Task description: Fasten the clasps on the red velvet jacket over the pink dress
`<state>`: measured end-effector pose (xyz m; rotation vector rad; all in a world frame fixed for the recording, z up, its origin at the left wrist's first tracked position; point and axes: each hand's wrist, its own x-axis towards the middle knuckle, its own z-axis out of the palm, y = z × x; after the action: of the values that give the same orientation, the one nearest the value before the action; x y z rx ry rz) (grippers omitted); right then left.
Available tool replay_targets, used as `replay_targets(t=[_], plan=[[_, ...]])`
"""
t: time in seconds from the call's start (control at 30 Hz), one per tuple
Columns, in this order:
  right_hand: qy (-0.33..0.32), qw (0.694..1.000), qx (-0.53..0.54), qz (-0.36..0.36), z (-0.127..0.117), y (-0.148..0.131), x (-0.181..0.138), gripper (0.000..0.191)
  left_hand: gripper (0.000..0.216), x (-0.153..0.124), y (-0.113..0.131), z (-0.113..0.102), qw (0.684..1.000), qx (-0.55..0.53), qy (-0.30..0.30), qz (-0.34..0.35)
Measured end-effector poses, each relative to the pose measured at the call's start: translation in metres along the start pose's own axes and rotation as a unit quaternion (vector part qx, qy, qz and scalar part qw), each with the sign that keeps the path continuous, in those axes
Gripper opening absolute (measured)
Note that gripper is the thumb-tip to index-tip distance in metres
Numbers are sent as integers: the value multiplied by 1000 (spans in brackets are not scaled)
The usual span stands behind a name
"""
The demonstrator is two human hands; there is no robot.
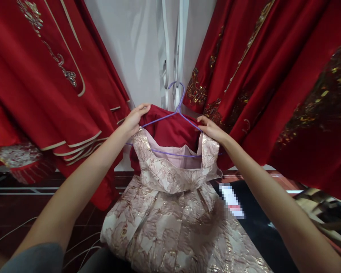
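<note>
A pale pink brocade dress point(170, 212) with a gold floral pattern hangs from a purple wire hanger point(170, 117). A dark red cloth point(170, 132) lies behind the neckline, under the hanger's arms. My left hand point(135, 119) grips the dress's left shoulder strap and the hanger's left arm, fingers curled over the top. My right hand point(211, 129) holds the right shoulder strap against the hanger's right arm. The hanger's hook point(179, 91) points up toward a white rail.
Red robes with gold embroidery hang on the left point(45, 87) and on the right point(272, 83). A white wall and white rail point(176, 45) stand between them. Dark floor and white cables point(82, 246) lie below left; cluttered items sit low right point(324, 212).
</note>
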<state>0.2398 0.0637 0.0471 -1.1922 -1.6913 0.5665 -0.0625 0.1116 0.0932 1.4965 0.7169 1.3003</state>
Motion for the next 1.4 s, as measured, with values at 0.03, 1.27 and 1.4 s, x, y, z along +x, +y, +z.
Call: replay_targets(t=[0.03,1.27,1.4], plan=[[48,998,-18,-39,0,2,0,25,17,1,-2,1,1000,19,3,9],[105,912,-395,34,-53,-44,-146,29,28,-111,-20,-35,773,612,134,97],[86,962,-258,35,-25,-25,-133,29,26,-112,-27,-15,837,527,129,65]])
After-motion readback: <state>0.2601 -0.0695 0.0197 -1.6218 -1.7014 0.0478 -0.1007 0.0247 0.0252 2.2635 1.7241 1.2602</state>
